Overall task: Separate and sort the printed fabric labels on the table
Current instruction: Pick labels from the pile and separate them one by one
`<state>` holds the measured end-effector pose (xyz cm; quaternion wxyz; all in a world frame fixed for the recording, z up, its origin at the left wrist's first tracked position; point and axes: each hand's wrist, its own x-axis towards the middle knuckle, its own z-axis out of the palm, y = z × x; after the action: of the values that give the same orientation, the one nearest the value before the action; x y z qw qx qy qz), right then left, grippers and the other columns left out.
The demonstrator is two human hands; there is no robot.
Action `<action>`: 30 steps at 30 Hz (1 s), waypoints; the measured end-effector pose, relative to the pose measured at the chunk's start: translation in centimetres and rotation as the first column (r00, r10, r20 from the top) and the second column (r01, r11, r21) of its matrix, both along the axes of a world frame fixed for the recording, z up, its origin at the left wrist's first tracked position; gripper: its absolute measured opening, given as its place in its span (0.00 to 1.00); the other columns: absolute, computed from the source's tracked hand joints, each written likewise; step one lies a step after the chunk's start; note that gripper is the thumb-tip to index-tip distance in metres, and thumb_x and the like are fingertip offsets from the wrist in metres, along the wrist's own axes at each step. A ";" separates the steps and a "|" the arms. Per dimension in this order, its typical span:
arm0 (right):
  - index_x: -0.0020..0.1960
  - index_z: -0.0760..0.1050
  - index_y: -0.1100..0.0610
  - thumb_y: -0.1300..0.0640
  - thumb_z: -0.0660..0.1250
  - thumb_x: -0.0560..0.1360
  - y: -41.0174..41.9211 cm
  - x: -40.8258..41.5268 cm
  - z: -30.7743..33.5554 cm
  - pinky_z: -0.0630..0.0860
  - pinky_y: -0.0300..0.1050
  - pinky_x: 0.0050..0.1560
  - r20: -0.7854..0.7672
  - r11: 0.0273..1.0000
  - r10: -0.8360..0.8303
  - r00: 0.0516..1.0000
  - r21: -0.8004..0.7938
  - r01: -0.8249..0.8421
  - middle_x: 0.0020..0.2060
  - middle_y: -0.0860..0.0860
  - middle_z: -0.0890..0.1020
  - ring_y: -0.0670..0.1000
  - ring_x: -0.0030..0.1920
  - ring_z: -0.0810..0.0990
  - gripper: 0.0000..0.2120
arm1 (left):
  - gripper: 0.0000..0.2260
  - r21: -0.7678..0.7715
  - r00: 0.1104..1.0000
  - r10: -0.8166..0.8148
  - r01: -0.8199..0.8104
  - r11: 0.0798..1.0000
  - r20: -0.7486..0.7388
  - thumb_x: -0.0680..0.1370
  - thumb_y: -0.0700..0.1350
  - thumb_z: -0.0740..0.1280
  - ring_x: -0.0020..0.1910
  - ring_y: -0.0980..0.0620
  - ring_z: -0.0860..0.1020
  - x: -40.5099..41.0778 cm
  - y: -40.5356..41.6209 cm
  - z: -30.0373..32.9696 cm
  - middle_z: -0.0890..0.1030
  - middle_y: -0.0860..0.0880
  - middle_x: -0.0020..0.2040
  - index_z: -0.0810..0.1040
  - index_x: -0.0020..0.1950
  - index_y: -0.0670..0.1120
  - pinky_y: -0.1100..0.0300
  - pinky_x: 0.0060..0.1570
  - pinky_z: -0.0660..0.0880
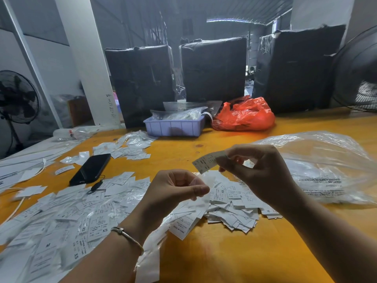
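Observation:
My right hand (257, 170) is raised above the table and pinches one small white printed label (205, 162) between thumb and fingertips. My left hand (175, 193) sits just below and left of it, fingers curled with the thumb against the forefinger, gripping a bunch of white labels (183, 223) that hangs under the palm. A heap of loose labels (230, 205) lies on the orange table (234, 254) beneath both hands. A wider spread of labels marked XS and M (67, 219) covers the table's left side, and a smaller scatter of labels (126, 146) lies farther back.
A black phone (89, 169) lies among the labels at left. A large clear plastic bag (326, 166) lies at right. A purple tray (175, 125) and a red plastic bag (244, 116) stand at the back, with black-wrapped bales (214, 70) behind them.

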<state>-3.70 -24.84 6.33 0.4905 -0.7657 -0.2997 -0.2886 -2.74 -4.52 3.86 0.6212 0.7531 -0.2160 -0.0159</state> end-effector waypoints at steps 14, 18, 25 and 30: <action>0.40 0.83 0.54 0.53 0.70 0.71 0.0 0.3 -0.2 0.75 0.57 0.38 -0.051 0.997 -0.003 0.999 0.077 0.007 0.34 0.50 0.84 0.58 0.36 0.79 0.06 | 0.07 -0.008 1.000 -0.028 0.028 1.000 -0.010 0.65 0.49 0.77 0.36 0.52 0.80 -0.1 0.1 0.0 0.84 0.46 0.36 0.86 0.39 0.46 0.64 0.39 0.78; 0.38 0.81 0.60 0.61 0.72 0.72 -0.6 0.6 -0.4 0.75 0.60 0.36 -0.096 0.983 -0.048 0.994 0.172 0.064 0.34 0.59 0.83 0.64 0.36 0.80 0.05 | 0.08 -0.006 1.000 -0.014 0.014 1.000 -0.003 0.67 0.50 0.75 0.37 0.50 0.81 0.0 0.2 0.0 0.85 0.44 0.39 0.86 0.41 0.46 0.62 0.41 0.78; 0.35 0.73 0.66 0.71 0.73 0.67 -0.7 1.0 -0.9 0.75 0.56 0.32 -0.184 0.983 -0.013 0.983 0.178 0.046 0.32 0.61 0.81 0.61 0.32 0.79 0.08 | 0.07 -0.053 0.999 -0.033 0.033 0.998 0.006 0.65 0.47 0.77 0.36 0.53 0.80 0.1 0.2 0.1 0.84 0.45 0.38 0.86 0.40 0.46 0.65 0.40 0.78; 0.64 0.69 0.52 0.68 0.73 0.69 -0.2 0.8 -1.0 0.83 0.50 0.39 -0.211 0.982 0.014 0.977 0.187 0.027 0.36 0.54 0.85 0.52 0.36 0.84 0.27 | 0.07 -0.057 1.000 -0.023 0.024 0.998 0.018 0.63 0.47 0.78 0.36 0.53 0.80 0.0 0.2 0.2 0.84 0.45 0.38 0.85 0.38 0.46 0.65 0.39 0.77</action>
<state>-2.94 -25.06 5.34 0.5889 -0.7431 -0.2147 -0.2344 -2.72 -4.35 4.01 0.6404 0.7325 -0.2308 -0.0105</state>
